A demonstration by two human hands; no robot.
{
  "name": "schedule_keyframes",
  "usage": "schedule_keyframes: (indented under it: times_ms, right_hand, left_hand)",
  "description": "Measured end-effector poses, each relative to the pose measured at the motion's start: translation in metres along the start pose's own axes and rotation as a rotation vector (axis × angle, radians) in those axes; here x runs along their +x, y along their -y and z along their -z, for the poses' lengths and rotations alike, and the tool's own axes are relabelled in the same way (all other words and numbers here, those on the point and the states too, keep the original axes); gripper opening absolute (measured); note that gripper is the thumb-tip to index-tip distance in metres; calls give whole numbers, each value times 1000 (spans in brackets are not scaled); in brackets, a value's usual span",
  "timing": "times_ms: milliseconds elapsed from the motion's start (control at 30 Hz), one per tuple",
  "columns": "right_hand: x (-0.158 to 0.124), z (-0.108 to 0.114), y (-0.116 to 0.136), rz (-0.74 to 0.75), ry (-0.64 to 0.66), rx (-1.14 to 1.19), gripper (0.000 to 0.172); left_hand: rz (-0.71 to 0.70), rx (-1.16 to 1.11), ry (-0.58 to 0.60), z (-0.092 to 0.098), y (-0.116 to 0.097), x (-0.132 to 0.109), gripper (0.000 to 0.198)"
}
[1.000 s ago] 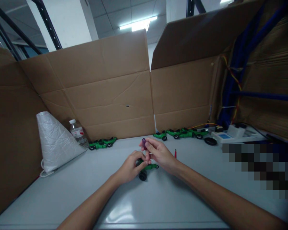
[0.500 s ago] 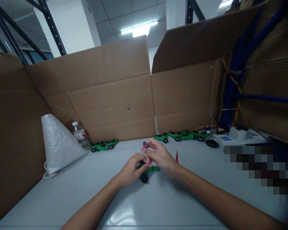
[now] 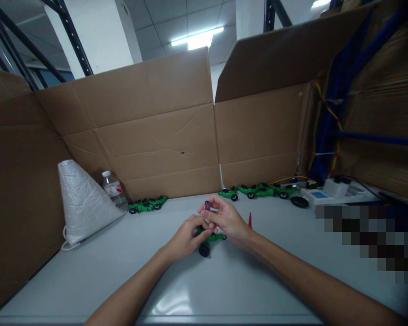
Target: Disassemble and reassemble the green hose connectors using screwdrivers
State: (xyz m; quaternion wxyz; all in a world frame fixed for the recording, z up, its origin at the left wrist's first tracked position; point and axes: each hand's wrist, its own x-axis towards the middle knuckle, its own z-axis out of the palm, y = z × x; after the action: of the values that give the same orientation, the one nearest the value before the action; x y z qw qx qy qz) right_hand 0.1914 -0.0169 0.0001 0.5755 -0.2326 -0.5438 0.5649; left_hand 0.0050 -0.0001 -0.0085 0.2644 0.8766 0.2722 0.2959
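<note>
In the middle of the table, my left hand point(image 3: 189, 237) is closed around a green toy car point(image 3: 215, 236) with black wheels, one of them low at the front. Most of the car is hidden behind the fingers. Just above it, my right hand point(image 3: 229, 219) pinches a small purple cylinder point(image 3: 207, 206) with a dark top, held upright between thumb and fingers. Its lower end is hidden, so whether it touches the car I cannot tell. The fingertips of both hands meet over the car. Behind my right wrist stands a thin red pointed object point(image 3: 250, 220).
Several green toy cars stand along the cardboard wall point(image 3: 156, 149), in a left group point(image 3: 148, 205) and a right group point(image 3: 263, 191). At left are a silver bag point(image 3: 85, 208) and a water bottle point(image 3: 114, 189). A black ring point(image 3: 299, 202) lies beside a white power strip point(image 3: 323, 195).
The purple cylinder has shifted slightly right and shows a little more of its length as my right fingers move. My left hand keeps its hold on the car.
</note>
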Motion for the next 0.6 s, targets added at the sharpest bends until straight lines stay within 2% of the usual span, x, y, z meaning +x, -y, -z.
schedule_keyframes:
  times_ms: [167, 400, 600]
  right_hand:
    - [0, 2, 6, 6, 86, 32, 47]
    - [1, -7, 3, 80, -70, -75, 46]
    - [1, 2, 1, 71, 23, -36, 44]
  left_hand:
    - [20, 24, 2, 1, 1, 0, 25]
    - [10, 19, 13, 2, -3, 0, 26]
    - [30, 59, -11, 1, 2, -1, 28]
